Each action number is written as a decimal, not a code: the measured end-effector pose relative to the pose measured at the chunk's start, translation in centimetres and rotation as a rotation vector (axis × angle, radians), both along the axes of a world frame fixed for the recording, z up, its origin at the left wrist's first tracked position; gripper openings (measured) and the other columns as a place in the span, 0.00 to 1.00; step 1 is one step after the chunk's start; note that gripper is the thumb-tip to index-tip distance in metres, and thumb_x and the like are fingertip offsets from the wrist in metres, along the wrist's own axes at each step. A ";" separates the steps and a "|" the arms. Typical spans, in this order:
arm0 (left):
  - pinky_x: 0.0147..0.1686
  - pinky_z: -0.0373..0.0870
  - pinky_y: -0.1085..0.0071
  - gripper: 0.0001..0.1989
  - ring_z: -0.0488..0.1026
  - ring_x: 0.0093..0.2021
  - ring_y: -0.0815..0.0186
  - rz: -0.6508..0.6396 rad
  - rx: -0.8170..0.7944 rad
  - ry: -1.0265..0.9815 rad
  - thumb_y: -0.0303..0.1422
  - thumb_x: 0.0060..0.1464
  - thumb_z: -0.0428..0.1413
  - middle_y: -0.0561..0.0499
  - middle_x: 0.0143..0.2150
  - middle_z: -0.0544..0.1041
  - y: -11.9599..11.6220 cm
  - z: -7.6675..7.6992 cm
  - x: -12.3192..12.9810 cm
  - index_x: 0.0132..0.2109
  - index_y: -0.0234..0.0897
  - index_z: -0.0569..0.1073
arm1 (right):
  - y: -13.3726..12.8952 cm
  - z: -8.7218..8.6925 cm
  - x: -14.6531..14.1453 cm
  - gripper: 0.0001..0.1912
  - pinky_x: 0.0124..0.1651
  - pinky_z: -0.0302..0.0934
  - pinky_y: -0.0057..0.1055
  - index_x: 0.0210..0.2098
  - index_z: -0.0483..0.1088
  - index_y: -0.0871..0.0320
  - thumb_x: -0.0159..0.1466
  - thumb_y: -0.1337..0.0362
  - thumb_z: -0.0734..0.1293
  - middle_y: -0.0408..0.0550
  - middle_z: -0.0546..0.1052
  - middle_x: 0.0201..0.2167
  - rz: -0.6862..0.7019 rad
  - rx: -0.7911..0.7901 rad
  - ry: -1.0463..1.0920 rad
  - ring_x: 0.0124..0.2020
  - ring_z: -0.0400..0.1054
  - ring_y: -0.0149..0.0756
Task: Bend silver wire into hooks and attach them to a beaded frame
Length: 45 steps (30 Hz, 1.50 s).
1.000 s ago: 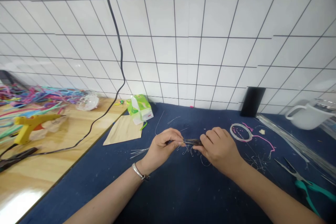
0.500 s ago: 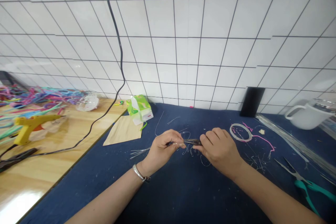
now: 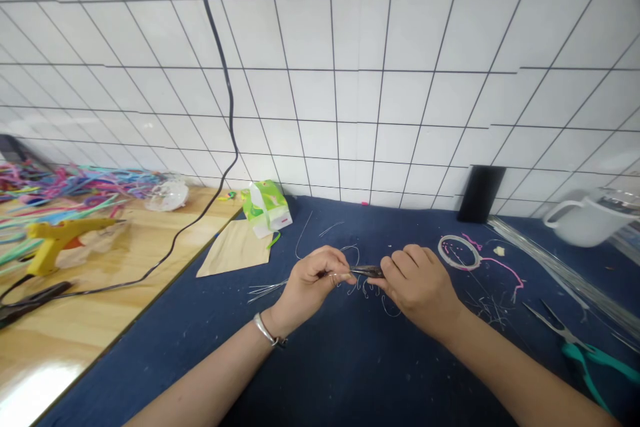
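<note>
Near the middle of the dark blue mat (image 3: 320,360), my left hand (image 3: 317,283) pinches a thin silvery wire between thumb and fingers. My right hand (image 3: 420,287) is wrapped round dark-handled pliers (image 3: 371,271), whose narrow jaws point left and reach the wire at my left fingertips. Small bent wire hooks (image 3: 366,290) lie just below the pliers. A wire loop curves above the jaws. Straight wire pieces (image 3: 267,290) lie left of my left hand. The exact grip of the jaws on the wire is too small to tell.
Teal-handled pliers (image 3: 575,343), wire scraps (image 3: 490,307), a ring dish (image 3: 459,253) and a long wire bundle (image 3: 560,267) lie right. A white jug (image 3: 583,217) and black block (image 3: 481,193) stand behind. Left are a tissue pack (image 3: 267,207) and yellow glue gun (image 3: 53,240).
The thin wire loop above the pliers has shifted slightly and stands a little higher. Both hands keep nearly the same place and grip.
</note>
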<state>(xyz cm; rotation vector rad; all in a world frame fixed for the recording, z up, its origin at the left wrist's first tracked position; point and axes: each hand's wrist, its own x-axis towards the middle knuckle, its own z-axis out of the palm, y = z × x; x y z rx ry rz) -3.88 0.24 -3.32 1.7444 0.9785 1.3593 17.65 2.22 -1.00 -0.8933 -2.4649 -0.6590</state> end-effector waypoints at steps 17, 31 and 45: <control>0.37 0.70 0.68 0.05 0.69 0.36 0.67 -0.017 0.004 0.021 0.27 0.52 0.55 0.48 0.34 0.70 0.1 0.4 -0.2 0.29 0.35 0.74 | -0.1 0.1 0.2 0.13 0.34 0.48 0.35 0.38 0.68 0.62 0.63 0.59 0.60 0.47 0.66 0.26 0.031 0.032 -0.029 0.32 0.56 0.36; 0.34 0.70 0.70 0.06 0.70 0.33 0.68 -0.056 -0.032 0.010 0.28 0.52 0.56 0.48 0.34 0.70 0.2 0.6 -0.4 0.28 0.34 0.74 | 0.0 0.0 0.1 0.11 0.32 0.45 0.34 0.33 0.68 0.61 0.63 0.60 0.59 0.46 0.64 0.24 0.040 0.028 -0.016 0.30 0.54 0.34; 0.30 0.66 0.73 0.05 0.69 0.31 0.71 -0.118 -0.076 0.026 0.27 0.52 0.56 0.49 0.33 0.70 0.3 1.1 -0.6 0.29 0.32 0.74 | 0.2 -0.2 0.1 0.12 0.32 0.43 0.34 0.29 0.65 0.59 0.62 0.57 0.60 0.45 0.63 0.24 0.055 -0.039 -0.009 0.29 0.51 0.34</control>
